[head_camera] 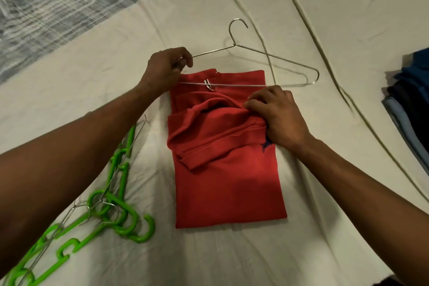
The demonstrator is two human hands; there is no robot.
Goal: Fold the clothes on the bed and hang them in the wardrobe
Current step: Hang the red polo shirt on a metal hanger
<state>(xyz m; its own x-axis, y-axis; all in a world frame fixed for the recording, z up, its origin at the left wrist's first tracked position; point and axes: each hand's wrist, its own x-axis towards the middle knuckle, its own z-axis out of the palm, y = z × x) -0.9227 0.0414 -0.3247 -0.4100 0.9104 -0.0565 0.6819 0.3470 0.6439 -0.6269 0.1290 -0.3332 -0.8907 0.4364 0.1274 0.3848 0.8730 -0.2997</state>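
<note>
A folded red shirt (228,183) lies on the pale bed sheet (301,239), long side toward me. A metal wire hanger (274,58) lies across its far end, with the bottom bar over the cloth near the neck label. My left hand (166,69) grips the hanger's left corner. My right hand (277,115) pinches a bunched fold of the red shirt at its right edge, just below the hanger bar.
A heap of green plastic hangers (116,213) mixed with wire ones lies at the lower left. A stack of folded blue and dark clothes (411,104) sits at the right edge. A grey patterned cover (46,7) fills the upper left.
</note>
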